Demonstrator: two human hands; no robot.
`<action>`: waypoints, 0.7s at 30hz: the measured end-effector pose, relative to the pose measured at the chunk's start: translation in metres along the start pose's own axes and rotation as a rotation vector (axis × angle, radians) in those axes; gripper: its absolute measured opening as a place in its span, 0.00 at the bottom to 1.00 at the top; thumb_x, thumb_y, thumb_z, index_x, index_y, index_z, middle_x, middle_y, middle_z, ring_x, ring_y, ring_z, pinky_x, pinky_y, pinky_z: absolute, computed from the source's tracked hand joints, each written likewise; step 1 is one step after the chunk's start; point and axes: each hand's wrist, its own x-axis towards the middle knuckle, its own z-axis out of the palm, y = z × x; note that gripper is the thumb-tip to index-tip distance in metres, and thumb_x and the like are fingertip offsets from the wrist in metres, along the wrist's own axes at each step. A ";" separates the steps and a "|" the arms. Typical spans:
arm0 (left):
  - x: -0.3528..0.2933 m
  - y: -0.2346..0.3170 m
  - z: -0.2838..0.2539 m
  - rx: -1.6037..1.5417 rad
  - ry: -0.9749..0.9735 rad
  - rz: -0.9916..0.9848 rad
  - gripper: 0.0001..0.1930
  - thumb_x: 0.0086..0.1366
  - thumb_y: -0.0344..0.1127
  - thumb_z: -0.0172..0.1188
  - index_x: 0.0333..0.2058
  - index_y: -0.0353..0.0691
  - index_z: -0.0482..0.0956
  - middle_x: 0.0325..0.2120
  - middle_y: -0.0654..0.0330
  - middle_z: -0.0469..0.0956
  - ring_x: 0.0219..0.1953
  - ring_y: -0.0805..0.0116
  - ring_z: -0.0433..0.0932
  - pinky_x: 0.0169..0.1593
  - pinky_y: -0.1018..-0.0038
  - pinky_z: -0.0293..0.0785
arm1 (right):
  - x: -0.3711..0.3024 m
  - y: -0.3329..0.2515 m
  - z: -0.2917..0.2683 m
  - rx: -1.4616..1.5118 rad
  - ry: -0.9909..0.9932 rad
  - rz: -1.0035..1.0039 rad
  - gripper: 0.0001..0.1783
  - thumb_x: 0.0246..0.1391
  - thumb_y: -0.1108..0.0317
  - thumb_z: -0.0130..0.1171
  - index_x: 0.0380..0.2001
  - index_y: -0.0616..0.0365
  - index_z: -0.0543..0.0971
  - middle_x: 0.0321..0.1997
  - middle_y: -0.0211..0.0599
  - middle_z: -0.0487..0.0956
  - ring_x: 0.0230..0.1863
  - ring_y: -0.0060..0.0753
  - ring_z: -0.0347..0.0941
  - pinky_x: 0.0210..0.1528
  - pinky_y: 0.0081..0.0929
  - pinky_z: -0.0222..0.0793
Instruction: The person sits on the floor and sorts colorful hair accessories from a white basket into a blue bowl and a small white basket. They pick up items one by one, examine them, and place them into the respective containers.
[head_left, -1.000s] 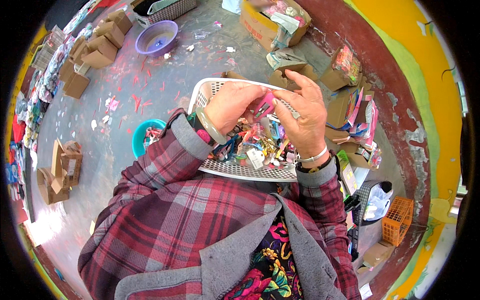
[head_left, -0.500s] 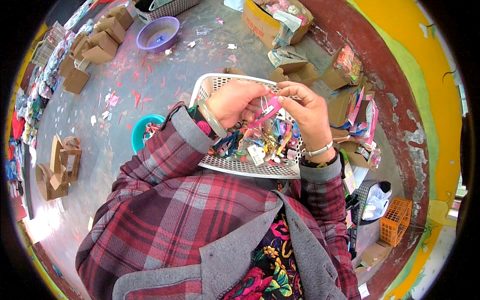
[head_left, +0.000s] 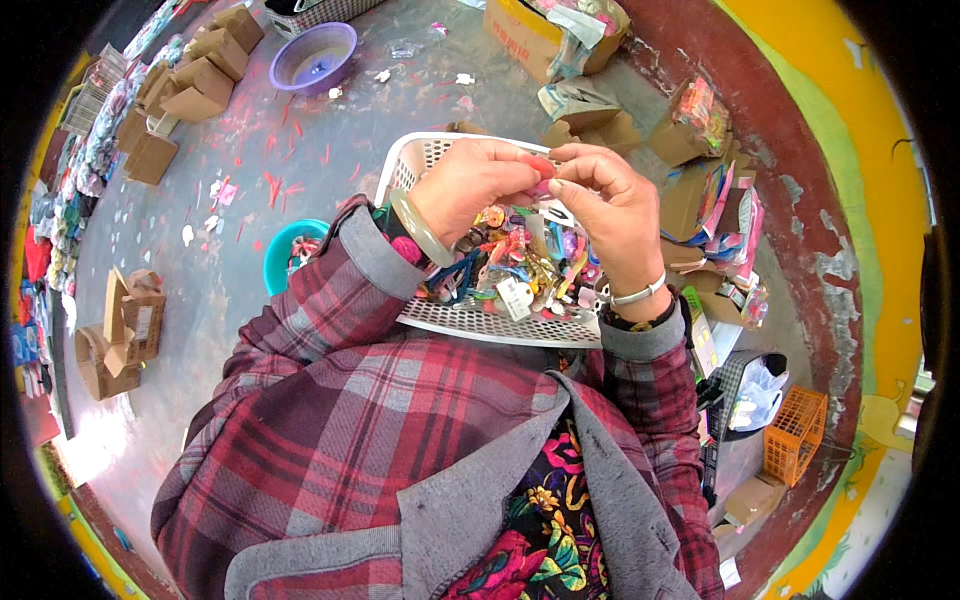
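Above the basket, my left hand (head_left: 470,190) pinches a small red and pink piece (head_left: 541,166); its kind is mostly hidden by my fingers. Thumb and forefinger of my right hand (head_left: 618,210) close on the other end of it, so the fingertips of both hands nearly meet. Below them is a white perforated plastic basket (head_left: 480,324) in front of my body. Inside it lies a jumbled heap of small colourful trinkets (head_left: 540,262), and a white tag (head_left: 515,298) shows on the near side of the heap.
A teal basin (head_left: 282,262) stands left of the basket, and a purple basin (head_left: 313,62) farther off. Cardboard boxes (head_left: 590,132) sit beyond the basket and along its right. An orange crate (head_left: 795,435) is at the lower right. Scraps litter the floor.
Both hands have risen slightly away from me. The long pink piece with a white patch, visible between them before, is now mostly covered by fingers, and a red part shows.
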 end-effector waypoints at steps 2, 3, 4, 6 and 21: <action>0.001 -0.001 -0.003 0.021 0.005 0.022 0.11 0.59 0.31 0.53 0.39 0.33 0.78 0.33 0.60 0.78 0.34 0.75 0.76 0.41 0.80 0.72 | 0.001 0.000 0.003 -0.113 0.041 -0.123 0.04 0.40 0.77 0.60 0.24 0.65 0.77 0.35 0.38 0.77 0.40 0.28 0.72 0.42 0.24 0.66; 0.001 -0.002 -0.004 0.031 0.005 0.034 0.11 0.59 0.30 0.53 0.39 0.33 0.78 0.33 0.59 0.78 0.34 0.75 0.76 0.41 0.80 0.71 | 0.002 0.000 0.003 -0.173 0.063 -0.184 0.04 0.40 0.78 0.60 0.24 0.65 0.77 0.35 0.38 0.77 0.41 0.29 0.72 0.43 0.24 0.65; 0.001 -0.001 -0.004 0.067 0.001 0.046 0.11 0.58 0.30 0.53 0.39 0.33 0.78 0.33 0.59 0.78 0.34 0.75 0.76 0.41 0.80 0.71 | 0.001 -0.002 0.003 -0.155 0.072 -0.183 0.04 0.40 0.78 0.60 0.24 0.65 0.77 0.35 0.38 0.77 0.41 0.29 0.72 0.44 0.24 0.65; 0.001 0.000 -0.004 0.140 -0.007 0.069 0.11 0.57 0.29 0.53 0.38 0.32 0.78 0.33 0.59 0.78 0.34 0.75 0.76 0.40 0.80 0.71 | -0.001 -0.007 0.002 -0.121 0.089 -0.181 0.03 0.41 0.78 0.59 0.24 0.64 0.76 0.36 0.37 0.77 0.41 0.28 0.72 0.44 0.24 0.65; 0.001 0.007 -0.012 -0.086 0.239 0.340 0.11 0.60 0.28 0.50 0.38 0.30 0.76 0.35 0.55 0.78 0.38 0.70 0.75 0.44 0.74 0.69 | -0.006 0.030 -0.037 -0.370 -0.605 0.119 0.06 0.42 0.74 0.56 0.28 0.58 0.76 0.26 0.35 0.75 0.30 0.30 0.71 0.33 0.25 0.66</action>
